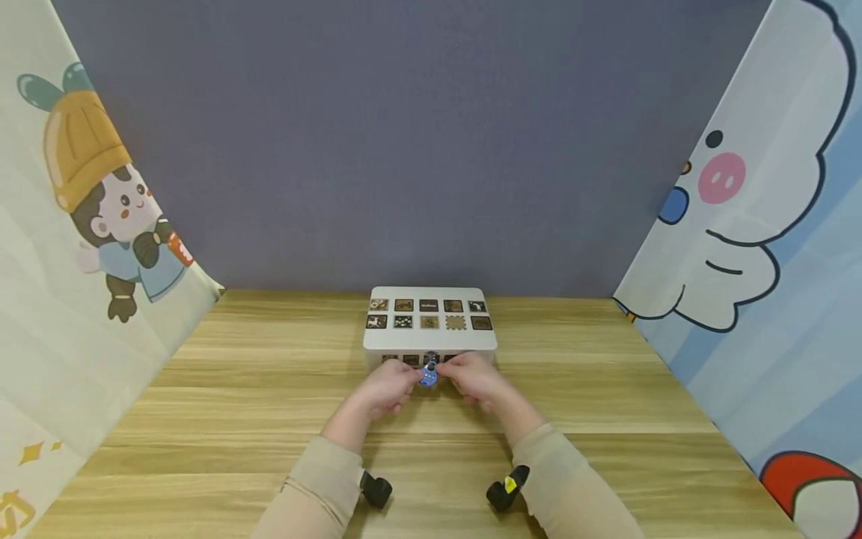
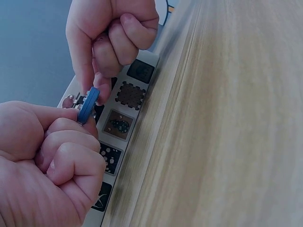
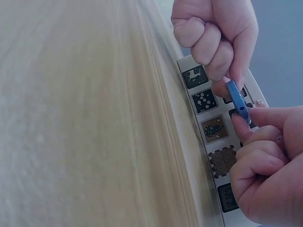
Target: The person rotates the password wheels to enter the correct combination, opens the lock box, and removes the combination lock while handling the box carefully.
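A small blue padlock (image 1: 428, 375) is at the clasp (image 1: 432, 356) on the front of a white box (image 1: 431, 340). My left hand (image 1: 388, 383) pinches the padlock's left side between thumb and index finger, its other fingers curled in. From the opposite side my right hand (image 1: 477, 376) pinches it the same way. In the left wrist view the padlock (image 2: 88, 105) appears edge-on, small metal parts showing beside it. The right wrist view also has the padlock (image 3: 237, 100) between both sets of fingertips. The hands partly cover the box's front.
The box stands on a wood-grain table (image 1: 283, 389) near a grey back panel (image 1: 417, 150). Small square pictures decorate its lid and front. Printed cartoon curtains (image 1: 67, 359) flank the table on both sides. A black wrist camera (image 1: 375, 490) projects from the left sleeve.
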A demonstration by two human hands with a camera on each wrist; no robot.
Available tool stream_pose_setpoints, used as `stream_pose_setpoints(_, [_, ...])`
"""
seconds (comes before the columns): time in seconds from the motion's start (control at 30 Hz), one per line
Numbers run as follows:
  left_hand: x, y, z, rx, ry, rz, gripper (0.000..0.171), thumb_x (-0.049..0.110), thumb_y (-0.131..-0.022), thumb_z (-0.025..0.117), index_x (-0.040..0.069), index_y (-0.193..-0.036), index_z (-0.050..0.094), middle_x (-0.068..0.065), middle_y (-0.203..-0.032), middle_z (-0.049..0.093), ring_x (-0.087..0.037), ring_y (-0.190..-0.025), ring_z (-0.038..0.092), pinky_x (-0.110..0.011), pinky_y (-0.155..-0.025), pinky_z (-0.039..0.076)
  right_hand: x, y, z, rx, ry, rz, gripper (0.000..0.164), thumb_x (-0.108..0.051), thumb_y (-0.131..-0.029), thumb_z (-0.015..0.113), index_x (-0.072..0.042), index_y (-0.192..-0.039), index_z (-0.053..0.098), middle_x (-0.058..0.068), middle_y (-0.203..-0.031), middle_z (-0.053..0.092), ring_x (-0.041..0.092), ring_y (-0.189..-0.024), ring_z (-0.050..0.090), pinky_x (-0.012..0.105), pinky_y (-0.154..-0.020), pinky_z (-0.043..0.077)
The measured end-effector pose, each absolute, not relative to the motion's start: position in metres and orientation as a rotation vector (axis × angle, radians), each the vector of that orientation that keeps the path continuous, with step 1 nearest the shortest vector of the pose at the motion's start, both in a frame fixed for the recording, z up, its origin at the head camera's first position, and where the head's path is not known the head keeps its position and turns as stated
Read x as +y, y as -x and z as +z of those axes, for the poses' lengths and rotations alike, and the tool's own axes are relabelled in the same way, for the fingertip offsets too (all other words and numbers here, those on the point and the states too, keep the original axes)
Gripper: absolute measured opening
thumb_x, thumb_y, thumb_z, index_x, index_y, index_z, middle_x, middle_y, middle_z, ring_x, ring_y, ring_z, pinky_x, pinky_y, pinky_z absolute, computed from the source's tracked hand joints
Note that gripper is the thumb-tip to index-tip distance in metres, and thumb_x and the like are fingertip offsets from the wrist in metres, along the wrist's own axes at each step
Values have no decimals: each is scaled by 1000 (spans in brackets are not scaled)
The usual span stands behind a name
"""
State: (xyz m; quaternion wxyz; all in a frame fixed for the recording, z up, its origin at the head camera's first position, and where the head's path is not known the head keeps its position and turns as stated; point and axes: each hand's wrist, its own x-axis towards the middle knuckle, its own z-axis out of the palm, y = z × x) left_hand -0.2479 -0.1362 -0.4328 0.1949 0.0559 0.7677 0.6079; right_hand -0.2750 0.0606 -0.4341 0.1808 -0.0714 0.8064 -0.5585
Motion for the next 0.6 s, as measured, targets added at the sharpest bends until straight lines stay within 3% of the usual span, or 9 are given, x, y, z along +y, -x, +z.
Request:
stream_pose_setpoints(0.23, [-135,249,-435,2154,-165,1710,33,22,-96,50,-9,-96,62,7,-52,34,-7,-39,28,-20,-35,27,59,273,-434,2264,194,-1593,22,-24,-88,63,-4,-91,71,-7,-46,29,8,-38,24,22,-34,24])
stream_pose_setpoints(0.6, [-134,251,-437,2210,-152,1679,34,22,-96,50,-10,-91,60,7,-51,34,-8,-38,27,-21,-34,26,56,272,-433,2267,167,-1584,24,-23,-89,61,0,-88,69,-6,-47,29,9,-38,24,23,-34,23])
